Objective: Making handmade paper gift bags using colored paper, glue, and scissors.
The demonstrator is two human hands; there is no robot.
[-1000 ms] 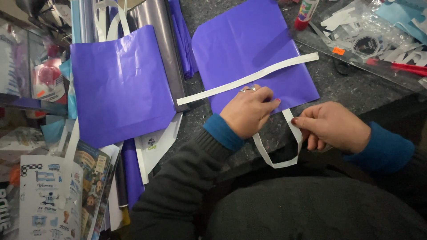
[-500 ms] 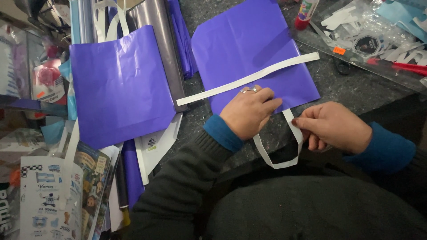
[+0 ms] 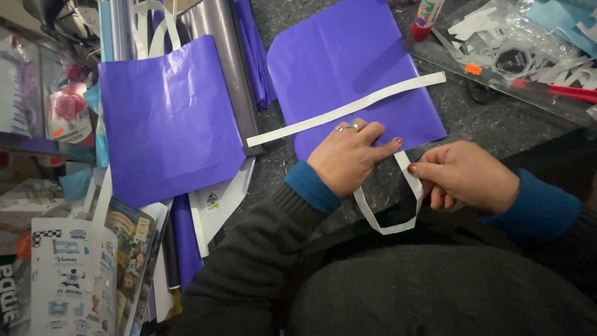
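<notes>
A flat purple paper bag lies on the dark table in front of me. My left hand presses on its near edge, fingers stretched out flat toward the right. A white paper strip forms a looped handle hanging off that edge. My right hand pinches the right leg of this loop between thumb and fingers. A second, loose white strip lies slantwise across the bag, just beyond my left hand.
Another purple bag with white handles lies at the left, over rolls of foil paper. A glue stick, black scissors and white paper scraps lie at the back right. Printed bags are stacked at lower left.
My left hand's fingers have uncurled and now stretch flat along the bag's edge toward the right hand. The right hand and the handle loop have barely moved.
</notes>
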